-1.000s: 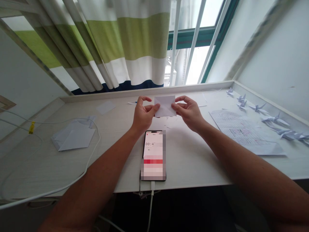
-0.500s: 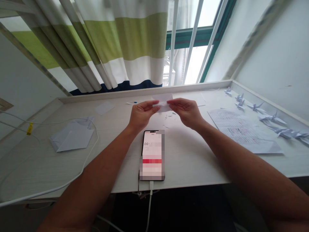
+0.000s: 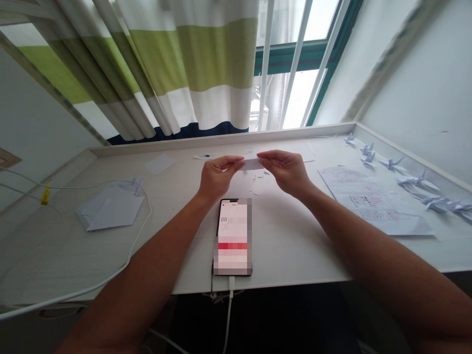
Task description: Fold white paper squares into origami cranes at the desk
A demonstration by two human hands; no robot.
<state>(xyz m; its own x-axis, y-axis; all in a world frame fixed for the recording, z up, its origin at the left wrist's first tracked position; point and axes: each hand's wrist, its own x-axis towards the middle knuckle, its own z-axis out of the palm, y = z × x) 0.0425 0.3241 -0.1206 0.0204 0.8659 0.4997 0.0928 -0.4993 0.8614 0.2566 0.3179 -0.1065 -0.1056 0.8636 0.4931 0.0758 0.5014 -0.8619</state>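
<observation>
A small white paper piece (image 3: pixel 251 162) is held just above the middle of the white desk (image 3: pixel 287 236), seen nearly edge-on. My left hand (image 3: pixel 217 175) pinches its left end with thumb and fingers closed. At the right end, my right hand (image 3: pixel 285 169) pinches it the same way. Both forearms reach in from the bottom of the view. Tiny paper scraps lie on the desk under the hands.
A phone (image 3: pixel 233 237) with a cable lies near the front edge. Folded white sheets (image 3: pixel 109 207) and a white cord (image 3: pixel 129 255) are at left. A printed sheet (image 3: pixel 372 201) and several paper cranes (image 3: pixel 420 182) line the right side. Striped curtain (image 3: pixel 184 64) and window behind.
The paper stood upright facing me a second ago; it is now tipped flat and folded thinner between both hands, which came slightly closer together.
</observation>
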